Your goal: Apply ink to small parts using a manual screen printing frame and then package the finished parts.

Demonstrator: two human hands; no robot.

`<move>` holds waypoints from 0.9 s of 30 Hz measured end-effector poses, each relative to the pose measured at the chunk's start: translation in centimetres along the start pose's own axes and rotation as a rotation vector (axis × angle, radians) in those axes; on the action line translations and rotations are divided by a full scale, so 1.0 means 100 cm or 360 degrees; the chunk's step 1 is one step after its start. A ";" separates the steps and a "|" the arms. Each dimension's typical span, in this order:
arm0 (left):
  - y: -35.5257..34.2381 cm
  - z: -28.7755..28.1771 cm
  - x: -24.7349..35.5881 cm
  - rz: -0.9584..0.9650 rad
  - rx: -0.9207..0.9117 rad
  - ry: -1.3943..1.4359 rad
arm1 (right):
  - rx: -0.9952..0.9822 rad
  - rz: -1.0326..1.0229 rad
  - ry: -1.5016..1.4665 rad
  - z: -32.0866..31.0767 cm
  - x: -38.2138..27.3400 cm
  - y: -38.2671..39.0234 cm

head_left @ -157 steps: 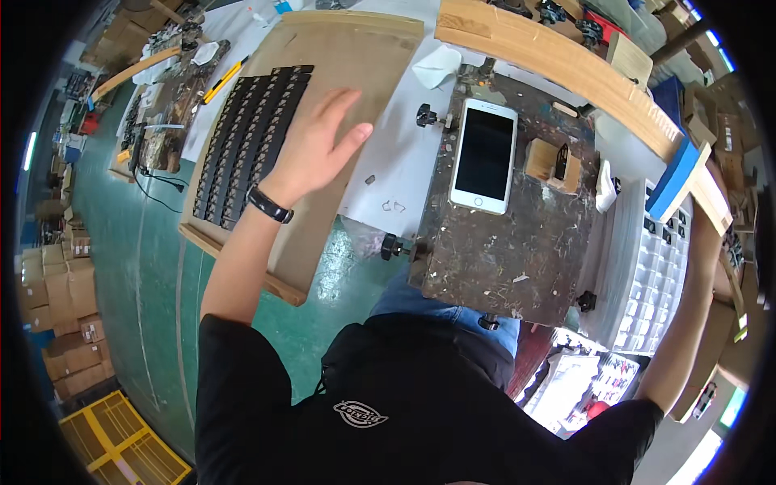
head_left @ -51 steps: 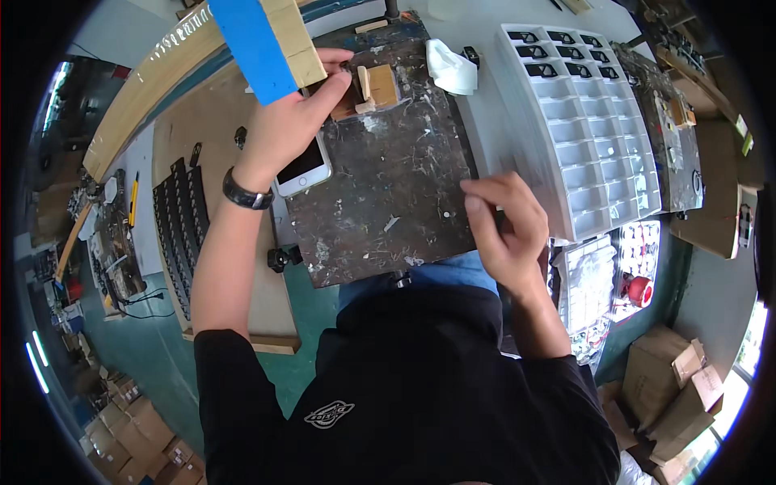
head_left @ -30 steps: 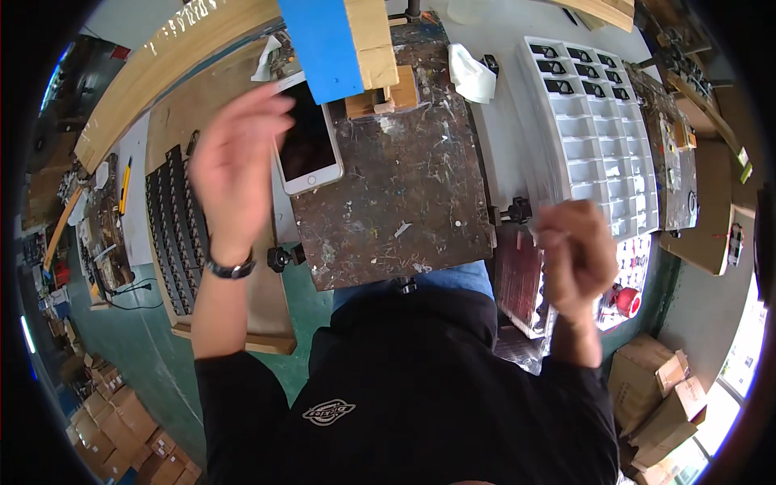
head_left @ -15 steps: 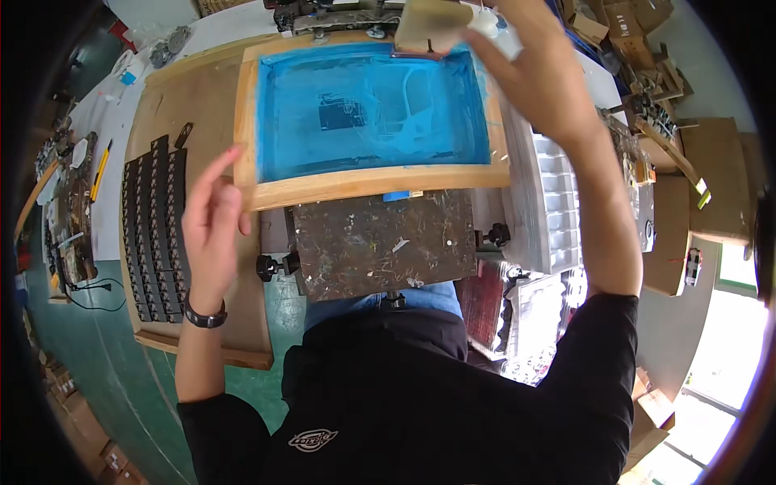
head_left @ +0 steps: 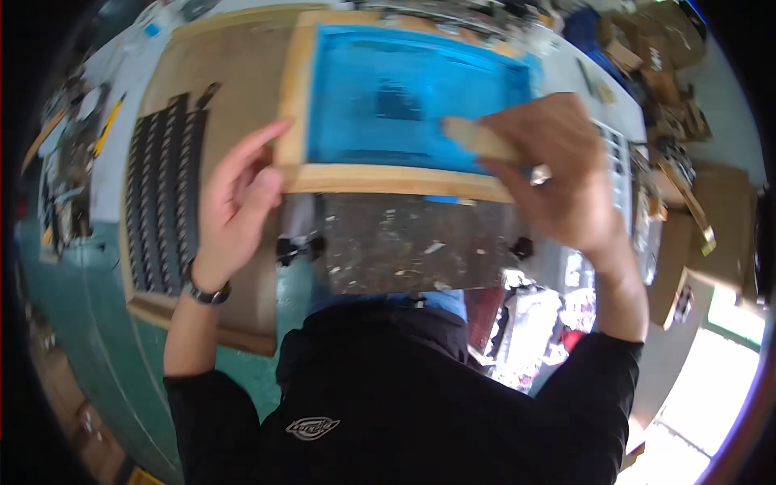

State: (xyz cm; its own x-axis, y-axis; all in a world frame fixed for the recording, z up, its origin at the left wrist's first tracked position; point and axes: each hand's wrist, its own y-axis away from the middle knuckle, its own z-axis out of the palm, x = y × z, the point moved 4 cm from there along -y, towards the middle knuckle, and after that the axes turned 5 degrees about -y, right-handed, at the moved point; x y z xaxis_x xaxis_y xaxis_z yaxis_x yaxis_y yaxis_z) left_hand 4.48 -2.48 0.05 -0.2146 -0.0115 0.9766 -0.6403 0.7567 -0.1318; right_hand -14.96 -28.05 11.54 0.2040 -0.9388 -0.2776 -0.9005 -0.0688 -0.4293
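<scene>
A screen-printing frame of pale wood, with bright blue mesh and a dark printed patch in it, lies above a stained dark board. Over its near right part, my right hand is closed around a pale beige squeegee. Motion blurs both, and I cannot tell whether the squeegee touches the mesh. At the frame's left side is my left hand. Its index finger reaches to the wooden edge, the other fingers are loosely bent and apart, and nothing is in it.
Several dark strips lie in rows on a brown wooden-edged board at left. A yellow pencil-like tool lies farther left. Black clamp knobs flank the stained board. Cardboard boxes stand at right.
My right hand has come nearer from the far right corner, bringing the squeegee over the near right part of the frame. The view has shifted, and my left hand remains by the frame's left side.
</scene>
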 end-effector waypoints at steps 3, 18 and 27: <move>-0.010 -0.011 0.001 0.0123 0.0006 -0.0038 | 0.0132 0.0302 0.0000 -0.010 0.030 -0.011; -0.148 -0.135 -0.110 0.0458 0.0278 -0.2620 | 0.0515 0.0737 -0.0310 -0.070 0.120 0.051; -0.090 -0.060 -0.022 0.0204 0.0455 -0.0811 | 0.0263 0.0609 -0.0578 0.044 0.096 0.012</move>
State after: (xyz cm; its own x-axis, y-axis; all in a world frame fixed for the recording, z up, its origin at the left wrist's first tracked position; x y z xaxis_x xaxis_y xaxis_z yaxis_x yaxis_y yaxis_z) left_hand 15.18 -5.32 0.16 -0.5848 -0.2973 0.7547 -0.7438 0.5678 -0.3527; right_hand -12.40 -35.63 4.63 0.0197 -0.7077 -0.7063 -0.8700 0.3359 -0.3609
